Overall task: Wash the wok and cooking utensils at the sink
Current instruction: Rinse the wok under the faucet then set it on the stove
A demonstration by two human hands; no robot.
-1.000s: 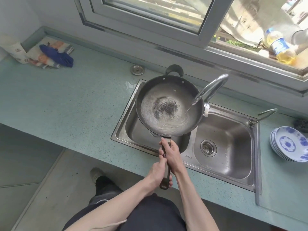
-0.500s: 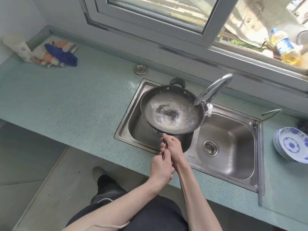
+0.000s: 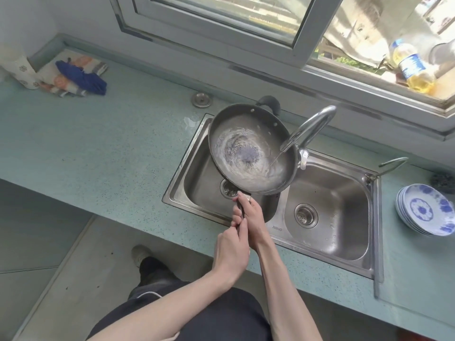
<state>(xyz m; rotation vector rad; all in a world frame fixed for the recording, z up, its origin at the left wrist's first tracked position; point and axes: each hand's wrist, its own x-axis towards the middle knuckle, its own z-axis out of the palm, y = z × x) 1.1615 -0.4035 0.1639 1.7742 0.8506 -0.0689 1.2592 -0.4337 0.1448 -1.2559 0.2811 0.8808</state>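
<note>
- From the head view we see the wok [image 3: 248, 153] held over the left basin of the sink [image 3: 364, 264], tilted with its left side down, water swirling white round a dark patch at its middle.
- Our right hand [image 3: 251, 216] is curled round the wok's handle just below the rim; our left hand [image 3: 231, 252] grips the same handle right behind it, the two hands touching.
- The faucet [image 3: 311, 126] arches over the wok's right edge, and a thin stream of water falls from it into the wok.
- Right of the sink we see a stack of blue-and-white plates [image 3: 426, 210] on the counter [image 3: 98, 148].
- Far left of the sink, a blue cloth [image 3: 82, 78] lies on a folded patterned towel [image 3: 96, 66].
- A bottle of oil [image 3: 411, 66] lies on the window ledge beyond the sink.
</note>
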